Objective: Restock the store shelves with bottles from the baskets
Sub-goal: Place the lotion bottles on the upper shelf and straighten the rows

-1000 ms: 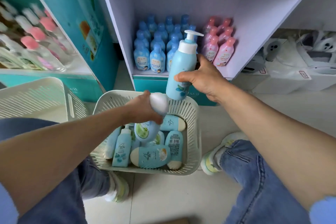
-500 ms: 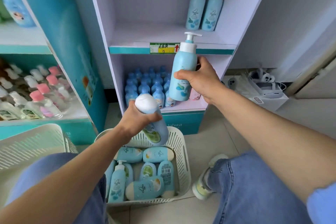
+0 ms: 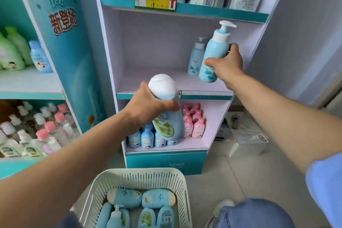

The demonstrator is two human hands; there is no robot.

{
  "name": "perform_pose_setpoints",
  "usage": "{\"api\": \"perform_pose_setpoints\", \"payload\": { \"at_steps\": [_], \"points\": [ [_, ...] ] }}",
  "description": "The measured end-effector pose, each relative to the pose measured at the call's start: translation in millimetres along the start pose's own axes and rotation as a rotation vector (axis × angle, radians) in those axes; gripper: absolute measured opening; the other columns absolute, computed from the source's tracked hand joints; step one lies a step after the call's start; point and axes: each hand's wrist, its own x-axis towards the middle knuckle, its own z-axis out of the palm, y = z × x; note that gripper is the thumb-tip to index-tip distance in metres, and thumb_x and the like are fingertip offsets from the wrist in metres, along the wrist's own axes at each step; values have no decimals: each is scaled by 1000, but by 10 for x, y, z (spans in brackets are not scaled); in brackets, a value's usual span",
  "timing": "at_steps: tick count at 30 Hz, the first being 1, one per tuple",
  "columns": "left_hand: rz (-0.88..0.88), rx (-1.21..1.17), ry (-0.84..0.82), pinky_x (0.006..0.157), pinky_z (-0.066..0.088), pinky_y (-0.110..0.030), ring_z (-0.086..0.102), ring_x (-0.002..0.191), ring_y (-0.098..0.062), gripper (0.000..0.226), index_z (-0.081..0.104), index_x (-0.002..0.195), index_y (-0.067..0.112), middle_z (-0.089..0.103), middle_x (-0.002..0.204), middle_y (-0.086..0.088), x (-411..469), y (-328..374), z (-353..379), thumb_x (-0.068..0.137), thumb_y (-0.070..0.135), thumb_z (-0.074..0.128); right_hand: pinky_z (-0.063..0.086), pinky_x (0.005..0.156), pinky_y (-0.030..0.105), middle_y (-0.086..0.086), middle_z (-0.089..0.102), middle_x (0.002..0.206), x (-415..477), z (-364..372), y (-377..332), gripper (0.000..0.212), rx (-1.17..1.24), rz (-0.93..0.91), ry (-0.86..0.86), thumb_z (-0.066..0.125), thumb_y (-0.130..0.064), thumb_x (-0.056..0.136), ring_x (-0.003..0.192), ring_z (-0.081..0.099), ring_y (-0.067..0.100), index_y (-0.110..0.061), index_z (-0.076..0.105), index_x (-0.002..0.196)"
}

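**Desk:** Restocking under way. How far along?

**Photographer:** Early, I judge. On the middle shelf [image 3: 148,81] only one shelved bottle [image 3: 195,57] shows, near the right wall. The right grip [image 3: 226,65], fingers wrapped round a pump bottle [image 3: 214,52], holds it tilted just over the shelf beside that one, not yet set down.

**Desk:** And the other hand?

**Photographer:** The left grip [image 3: 146,105] clasps a capped bottle [image 3: 166,116] round its upper body, in front of the shelf edge and not yet over the shelf.

**Desk:** What remains?

**Photographer:** The basket [image 3: 140,174] on the floor holds at least six blue bottles [image 3: 159,199] lying down, one with a pump. The bottom shelf [image 3: 212,116] holds rows of small blue and pink bottles [image 3: 192,124].
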Motion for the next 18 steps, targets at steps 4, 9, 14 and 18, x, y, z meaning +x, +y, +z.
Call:
{"api": "perform_pose_setpoints", "payload": {
  "at_steps": [4,9,14,18],
  "points": [
    [36,31,38,77,58,-40,66,92,-20,90,48,119,16,66,101,-3,80,270,-93,41,43,85,52,84,34,4,60,117,390,11,101,59,-14,84,43,77,-12,67,103,60,23,-11,45,117],
    [49,68,24,78,59,-42,67,92,-19,92,48,119,20,67,100,-1,139,450,-141,39,47,84,54,84,34,3,65,115,701,96,360,58,-123,183,59,84,-20,59,97,65,23,-17,54,109],
    [67,115,-35,76,59,-40,69,89,-20,89,52,116,17,68,97,-3,294,495,-100,40,50,84,52,91,36,6,64,120,971,240,600,61,-182,218,27,84,-16,64,105,63,26,-13,52,115],
    [66,98,-18,76,59,-38,68,89,-17,89,49,117,22,68,98,0,398,527,-40,39,47,84,50,94,37,9,61,124,1149,348,715,62,-258,199,28,81,-16,68,111,60,29,-10,46,119]
  ]
}}
